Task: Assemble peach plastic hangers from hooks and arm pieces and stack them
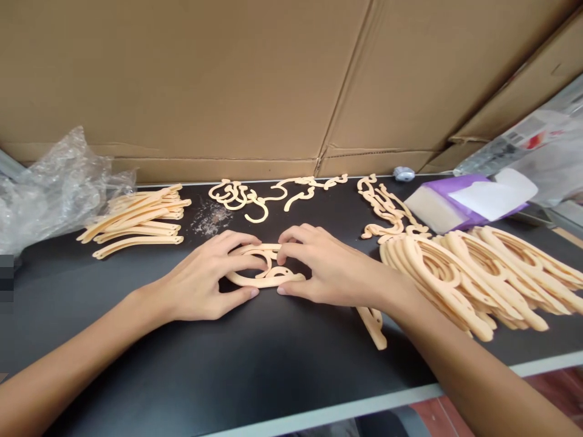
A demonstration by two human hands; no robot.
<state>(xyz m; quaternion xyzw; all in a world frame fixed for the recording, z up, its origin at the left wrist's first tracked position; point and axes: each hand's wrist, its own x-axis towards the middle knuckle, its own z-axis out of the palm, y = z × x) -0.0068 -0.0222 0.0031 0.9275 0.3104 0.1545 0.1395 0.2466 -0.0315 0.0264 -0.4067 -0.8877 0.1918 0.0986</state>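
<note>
A cream plastic folding clothes hanger [266,281] lies flat on the black table, its hook curled between its arms. My left hand [207,276] grips its left end, thumb on the near edge and fingers over the far side. On the right part, my right hand [319,264] closes round it with thumb at the near edge and fingertips on top. The fingers hide both ends in part. Just beyond my hands are loose hanger hooks [257,209]. Partly under my right forearm, another hanger piece [373,328] rests on the table.
Straight hanger arms [136,221] are piled at the left beside clear plastic wrap [50,188]. Small connecting pieces [382,206] lie at the back right. Folded hangers [473,273] are stacked at the right, near a purple tissue pack [460,188]. Cardboard [204,79] stands behind the table.
</note>
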